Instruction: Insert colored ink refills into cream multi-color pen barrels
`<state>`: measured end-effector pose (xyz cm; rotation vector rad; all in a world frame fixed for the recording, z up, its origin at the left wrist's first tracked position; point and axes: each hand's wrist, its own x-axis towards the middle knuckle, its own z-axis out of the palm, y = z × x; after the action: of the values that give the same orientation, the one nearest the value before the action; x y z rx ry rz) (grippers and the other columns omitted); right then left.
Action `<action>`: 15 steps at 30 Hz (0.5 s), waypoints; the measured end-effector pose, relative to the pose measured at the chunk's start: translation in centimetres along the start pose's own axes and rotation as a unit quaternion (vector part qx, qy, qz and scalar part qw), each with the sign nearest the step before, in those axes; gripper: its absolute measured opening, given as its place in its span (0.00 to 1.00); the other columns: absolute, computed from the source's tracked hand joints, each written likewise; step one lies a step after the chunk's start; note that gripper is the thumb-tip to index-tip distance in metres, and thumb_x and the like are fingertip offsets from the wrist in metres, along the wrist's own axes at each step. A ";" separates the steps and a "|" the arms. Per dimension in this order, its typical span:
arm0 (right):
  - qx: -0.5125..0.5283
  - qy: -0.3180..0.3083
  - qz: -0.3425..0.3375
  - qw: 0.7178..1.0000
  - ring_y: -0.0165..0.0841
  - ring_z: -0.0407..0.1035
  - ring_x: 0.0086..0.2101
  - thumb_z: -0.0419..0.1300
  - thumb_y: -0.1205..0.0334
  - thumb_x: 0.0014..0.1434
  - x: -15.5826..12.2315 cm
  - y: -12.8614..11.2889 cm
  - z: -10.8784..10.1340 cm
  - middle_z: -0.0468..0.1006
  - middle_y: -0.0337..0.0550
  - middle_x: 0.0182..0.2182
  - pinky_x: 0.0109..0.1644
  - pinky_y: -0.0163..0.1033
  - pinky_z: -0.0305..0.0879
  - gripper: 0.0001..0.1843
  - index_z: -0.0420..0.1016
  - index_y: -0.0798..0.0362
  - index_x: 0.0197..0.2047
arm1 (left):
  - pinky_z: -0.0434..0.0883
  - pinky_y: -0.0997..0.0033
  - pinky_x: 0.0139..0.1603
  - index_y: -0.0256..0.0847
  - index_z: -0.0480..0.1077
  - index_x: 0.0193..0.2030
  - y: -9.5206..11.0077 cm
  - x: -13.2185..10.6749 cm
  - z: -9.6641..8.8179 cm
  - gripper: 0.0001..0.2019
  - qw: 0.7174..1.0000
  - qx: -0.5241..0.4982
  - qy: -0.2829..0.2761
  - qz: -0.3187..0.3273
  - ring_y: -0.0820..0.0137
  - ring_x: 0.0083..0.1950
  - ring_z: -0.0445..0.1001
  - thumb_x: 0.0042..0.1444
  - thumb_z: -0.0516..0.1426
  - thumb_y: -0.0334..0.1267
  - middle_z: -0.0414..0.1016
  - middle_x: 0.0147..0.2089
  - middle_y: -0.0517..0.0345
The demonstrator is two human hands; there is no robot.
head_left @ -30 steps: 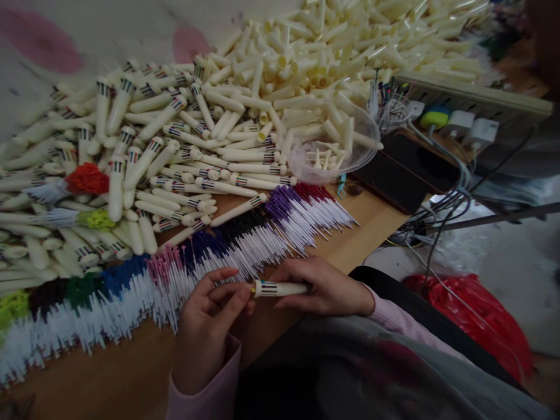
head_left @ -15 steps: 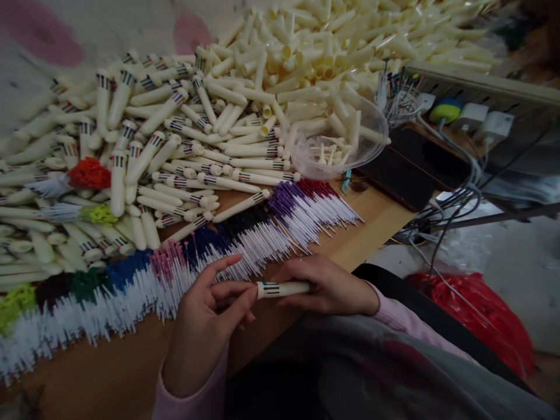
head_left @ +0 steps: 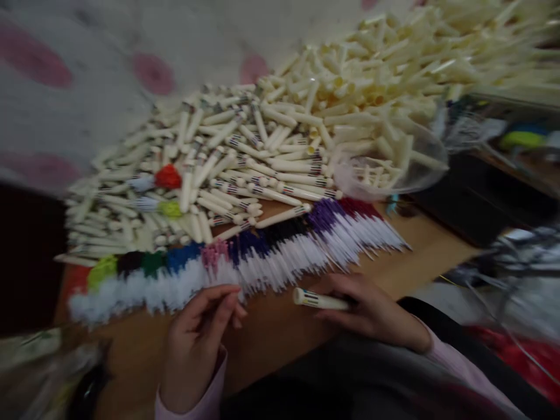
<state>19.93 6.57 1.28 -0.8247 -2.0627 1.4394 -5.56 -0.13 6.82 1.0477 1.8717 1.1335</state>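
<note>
My right hand (head_left: 376, 315) is closed round a cream pen barrel (head_left: 318, 300) with coloured stripes near its end, held level above the wooden table (head_left: 280, 338). My left hand (head_left: 199, 335) has its thumb and forefinger drawn together at the white tips of a long row of thin refills (head_left: 280, 256), about a hand's width left of the barrel. The refills have coloured ends: green, blue, pink, black, purple and red. Motion blur hides whether a refill is between the fingers.
Beyond the refills lies a heap of striped cream barrels (head_left: 245, 169), and a larger heap of plain cream tubes (head_left: 394, 64) behind. A clear plastic bowl (head_left: 426, 172) with small parts stands at right, beside a dark flat object (head_left: 476, 204) and blurred cables (head_left: 525, 256).
My left hand has left the barrel's end and moved left to the refill tips. The right hand still holds the barrel. The view has swung to the left and blurred.
</note>
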 end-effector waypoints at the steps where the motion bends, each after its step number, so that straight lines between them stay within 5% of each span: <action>1: -0.012 0.002 0.009 1.000 0.35 0.76 0.36 0.62 0.56 0.64 -0.2 0.1 0.0 0.82 0.46 0.39 0.36 0.35 0.70 0.11 0.76 0.50 0.48 | 0.66 0.77 0.22 0.42 0.79 0.37 -0.3 0.3 -1.2 0.13 1.000 0.011 0.020 0.002 0.73 0.19 0.67 0.54 0.63 0.49 0.69 0.17 0.64; 3: -0.032 0.008 0.018 0.999 0.40 0.77 0.39 0.63 0.55 0.63 -0.6 0.8 0.1 0.82 0.47 0.41 0.38 0.40 0.74 0.11 0.76 0.46 0.49 | 0.56 0.76 0.18 0.41 0.78 0.42 -1.1 1.3 -4.2 0.18 0.993 0.094 0.077 -0.009 0.74 0.15 0.57 0.59 0.57 0.54 0.57 0.13 0.69; 5: -0.048 0.035 0.011 0.998 0.42 0.78 0.38 0.65 0.55 0.61 -0.9 2.1 0.3 0.82 0.47 0.40 0.36 0.42 0.75 0.13 0.75 0.39 0.50 | 0.54 0.74 0.19 0.41 0.77 0.46 -1.8 2.9 -7.8 0.23 0.954 0.264 0.137 -0.018 0.73 0.15 0.56 0.61 0.52 0.56 0.54 0.13 0.69; 9: -0.060 0.044 0.007 0.997 0.45 0.78 0.39 0.63 0.55 0.60 -1.4 5.7 0.9 0.82 0.52 0.42 0.34 0.47 0.74 0.19 0.70 0.26 0.53 | 0.65 0.69 0.34 0.39 0.77 0.39 -2.7 7.6 -14.6 0.09 0.884 0.393 0.246 -0.059 0.63 0.34 0.74 0.60 0.57 0.40 0.74 0.27 0.55; 12: -0.078 0.054 -0.003 0.996 0.47 0.78 0.36 0.63 0.53 0.57 -1.8 7.9 1.3 0.81 0.54 0.40 0.30 0.49 0.72 0.23 0.67 0.22 0.55 | 0.71 0.59 0.47 0.36 0.74 0.42 -3.5 10.9 -17.7 0.09 0.856 0.416 0.288 -0.106 0.64 0.43 0.76 0.62 0.59 0.40 0.77 0.41 0.53; 15: -0.087 0.068 -0.036 0.993 0.48 0.77 0.31 0.61 0.52 0.56 -1.8 8.9 1.4 0.81 0.52 0.34 0.26 0.49 0.72 0.24 0.66 0.18 0.54 | 0.74 0.59 0.46 0.36 0.73 0.42 -4.4 12.3 -19.1 0.11 0.861 0.400 0.294 -0.112 0.66 0.43 0.76 0.62 0.60 0.42 0.76 0.42 0.54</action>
<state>21.97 6.66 -7.67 -0.8806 -2.1126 1.1447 -28.46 2.86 7.98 0.8884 3.0149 0.5347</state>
